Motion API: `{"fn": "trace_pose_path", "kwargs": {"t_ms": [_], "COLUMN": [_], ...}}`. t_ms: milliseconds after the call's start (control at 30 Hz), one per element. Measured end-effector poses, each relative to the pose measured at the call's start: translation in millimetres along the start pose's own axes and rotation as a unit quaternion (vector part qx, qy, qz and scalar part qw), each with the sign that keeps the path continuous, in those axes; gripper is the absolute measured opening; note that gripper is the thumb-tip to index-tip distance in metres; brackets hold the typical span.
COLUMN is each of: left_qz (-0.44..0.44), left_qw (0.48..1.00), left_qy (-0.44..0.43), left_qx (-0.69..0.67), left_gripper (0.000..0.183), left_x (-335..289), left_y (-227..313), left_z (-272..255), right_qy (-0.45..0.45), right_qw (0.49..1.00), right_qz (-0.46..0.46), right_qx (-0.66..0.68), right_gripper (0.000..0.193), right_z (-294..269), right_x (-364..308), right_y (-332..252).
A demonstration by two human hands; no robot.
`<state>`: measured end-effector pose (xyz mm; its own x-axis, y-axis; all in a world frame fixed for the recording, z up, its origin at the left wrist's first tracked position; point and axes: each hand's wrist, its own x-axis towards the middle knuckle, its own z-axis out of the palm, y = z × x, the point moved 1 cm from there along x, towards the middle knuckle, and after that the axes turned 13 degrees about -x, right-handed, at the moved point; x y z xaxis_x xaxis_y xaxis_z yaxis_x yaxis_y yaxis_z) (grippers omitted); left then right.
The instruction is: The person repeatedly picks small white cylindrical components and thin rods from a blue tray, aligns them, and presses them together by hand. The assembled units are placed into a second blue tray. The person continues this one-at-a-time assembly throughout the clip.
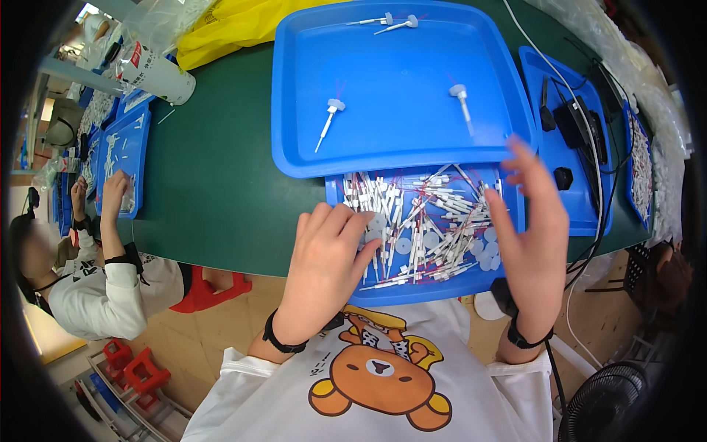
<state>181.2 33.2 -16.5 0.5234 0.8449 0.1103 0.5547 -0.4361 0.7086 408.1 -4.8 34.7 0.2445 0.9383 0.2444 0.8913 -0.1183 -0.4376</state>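
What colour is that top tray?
The top tray is blue, best seen in the head view.

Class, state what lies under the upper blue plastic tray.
A lower blue plastic tray shows partly, heaped with slim white sticks and round whitish discs. The upper tray hides its far end and whatever else lies beneath.

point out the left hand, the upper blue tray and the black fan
left hand (322, 247), head view, back of the hand
upper blue tray (398, 85), head view, bare floor
black fan (605, 407), head view, grille

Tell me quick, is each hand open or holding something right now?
Left hand: half-curled at a pale disc; grip can't be told.
Right hand: open, nothing visibly held.
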Motion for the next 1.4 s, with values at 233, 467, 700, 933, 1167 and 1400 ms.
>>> {"fn": "trace_pose_path", "kwargs": {"t_ms": [233,467,700,933,1167,1400], "left_qz": [0.005,-0.066,-0.085,-0.073,-0.064,-0.069], "left_qw": [0.999,0.981,0.837,0.738,0.717,0.733], "left_qy": [0.004,0.005,-0.012,-0.039,-0.04,-0.036], "left_qx": [-0.033,-0.182,-0.541,-0.669,-0.693,-0.676], "left_gripper": [0.023,0.031,0.03,0.034,0.036,0.035], "left_x": [3.9,0.7,-12.1,-14.4,-13.3,-13.4], "left_y": [1.8,5.8,-7.4,-12.2,-5.1,-7.9], "left_z": [9.4,5.1,-4.8,-17.2,-18.0,-17.5], "right_qy": [-0.159,-0.14,-0.089,0.043,0.017,0.015], "right_qw": [0.972,0.958,0.964,0.968,0.955,0.953], "right_qz": [-0.132,-0.207,-0.231,-0.234,-0.295,-0.302], "right_qx": [-0.107,-0.14,-0.095,0.073,-0.006,-0.002], "right_gripper": [0.034,0.032,0.028,0.029,0.044,0.043], "right_z": [40.0,55.7,64.1,33.4,13.4,8.5], "right_x": [-38.0,-29.9,-26.7,-32.6,-35.1,-37.3], "right_y": [-3.8,-10.0,-1.0,-15.2,-22.8,-24.1]}}
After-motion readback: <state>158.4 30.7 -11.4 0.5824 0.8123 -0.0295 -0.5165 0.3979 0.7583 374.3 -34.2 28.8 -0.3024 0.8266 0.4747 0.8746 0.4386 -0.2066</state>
